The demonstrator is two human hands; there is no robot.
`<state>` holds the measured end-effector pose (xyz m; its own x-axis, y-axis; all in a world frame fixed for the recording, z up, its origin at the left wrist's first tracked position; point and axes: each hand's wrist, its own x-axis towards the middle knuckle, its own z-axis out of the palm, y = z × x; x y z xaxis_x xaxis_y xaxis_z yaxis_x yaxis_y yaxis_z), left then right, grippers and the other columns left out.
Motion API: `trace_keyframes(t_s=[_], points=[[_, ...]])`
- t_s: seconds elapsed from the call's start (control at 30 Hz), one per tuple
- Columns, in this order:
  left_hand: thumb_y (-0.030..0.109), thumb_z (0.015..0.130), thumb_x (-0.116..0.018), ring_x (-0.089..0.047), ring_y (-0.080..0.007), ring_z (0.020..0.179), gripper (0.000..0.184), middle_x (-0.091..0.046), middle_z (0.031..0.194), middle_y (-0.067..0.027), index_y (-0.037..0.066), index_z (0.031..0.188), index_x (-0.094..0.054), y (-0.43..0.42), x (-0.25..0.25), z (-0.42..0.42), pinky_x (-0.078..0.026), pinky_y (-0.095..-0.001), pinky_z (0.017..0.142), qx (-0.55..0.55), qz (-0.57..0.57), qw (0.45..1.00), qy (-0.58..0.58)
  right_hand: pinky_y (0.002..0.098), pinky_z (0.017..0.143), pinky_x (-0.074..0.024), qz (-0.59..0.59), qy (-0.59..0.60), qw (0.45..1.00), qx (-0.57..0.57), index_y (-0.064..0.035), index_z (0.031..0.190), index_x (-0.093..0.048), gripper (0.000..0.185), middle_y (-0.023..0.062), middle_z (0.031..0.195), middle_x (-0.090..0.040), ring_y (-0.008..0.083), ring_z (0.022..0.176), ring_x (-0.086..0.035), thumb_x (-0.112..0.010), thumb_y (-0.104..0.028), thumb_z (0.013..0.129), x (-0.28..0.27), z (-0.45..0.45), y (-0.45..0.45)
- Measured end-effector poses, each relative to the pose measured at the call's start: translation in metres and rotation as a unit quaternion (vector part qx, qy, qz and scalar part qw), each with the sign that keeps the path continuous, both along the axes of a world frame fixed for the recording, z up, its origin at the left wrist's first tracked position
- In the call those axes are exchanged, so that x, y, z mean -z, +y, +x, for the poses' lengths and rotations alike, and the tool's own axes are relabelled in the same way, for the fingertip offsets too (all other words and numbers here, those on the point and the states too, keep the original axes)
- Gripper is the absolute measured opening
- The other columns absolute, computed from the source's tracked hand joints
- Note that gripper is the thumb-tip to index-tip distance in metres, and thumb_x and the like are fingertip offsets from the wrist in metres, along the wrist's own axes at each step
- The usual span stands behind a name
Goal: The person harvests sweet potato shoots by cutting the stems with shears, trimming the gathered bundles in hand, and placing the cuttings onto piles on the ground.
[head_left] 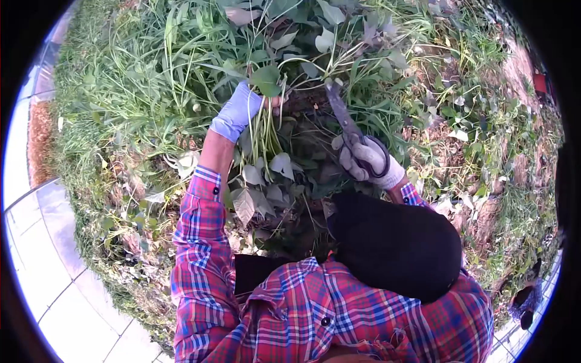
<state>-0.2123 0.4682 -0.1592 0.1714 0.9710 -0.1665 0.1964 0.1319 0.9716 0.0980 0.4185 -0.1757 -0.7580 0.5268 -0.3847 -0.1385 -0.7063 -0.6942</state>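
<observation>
My left hand (pixel 240 112), in a pale purple glove, is closed around a bunch of leafy vine stems (pixel 265 136). The cut-looking ends and several leaves hang below the fist, and a broad green leaf (pixel 265 80) covers part of the fingers. To the right, my right hand (pixel 374 162) wears a white knit glove and grips the dark handles of a pair of scissors (pixel 342 112). Their blades point up and away from me, with the tips close to pale stems (pixel 333 68) spreading from the plants. Whether the blades are parted is hard to make out.
Tall grass (pixel 181 45) grows at the upper left, and low vines (pixel 460 115) cover the ground on the right. My dark-clothed knee (pixel 396 248) rises under my right arm. Pale paving (pixel 72 290) borders the bed at the left.
</observation>
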Motion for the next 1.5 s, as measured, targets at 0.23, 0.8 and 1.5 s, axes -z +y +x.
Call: trace_keyframes(t_s=[0.23,0.8,1.5], points=[[0.011,0.075,-0.070,-0.052,-0.0080,0.062,0.030,-0.052,0.068,0.0004,0.003,0.097,-0.051,-0.046,-0.079,0.018,-0.043,-0.0225,0.052,-0.020,-0.116,0.991,-0.063,0.0207,0.066,-0.0471,0.321,0.051,0.932,0.158,0.0002,0.124,-0.044,0.048,0.0075,0.098,-0.062,0.0074,0.076,-0.057,-0.063,-0.006,0.080,-0.110,-0.046,0.024],[0.024,0.074,-0.074,-0.058,-0.0123,0.069,0.029,-0.064,0.085,-0.0013,0.005,0.091,-0.062,-0.196,-0.083,-0.006,-0.045,-0.0293,0.055,-0.058,0.029,0.927,0.369,0.0202,0.042,-0.0418,-0.048,0.089,0.990,-0.098,-0.0012,0.097,-0.052,0.016,0.0057,0.069,-0.059,0.0108,0.048,-0.053,-0.057,-0.010,0.085,-0.069,-0.127,-0.054],[0.024,0.086,-0.055,-0.058,-0.0258,0.098,0.049,-0.057,0.110,-0.0194,-0.012,0.119,-0.047,-0.095,-0.224,-0.068,-0.046,-0.0364,0.091,-0.279,0.127,0.946,-0.101,0.0291,0.053,-0.0446,0.220,-0.266,0.934,-0.092,-0.0022,0.087,-0.064,0.034,0.0120,0.072,-0.063,0.0191,0.064,-0.062,-0.057,-0.036,0.087,0.078,-0.179,0.113]])
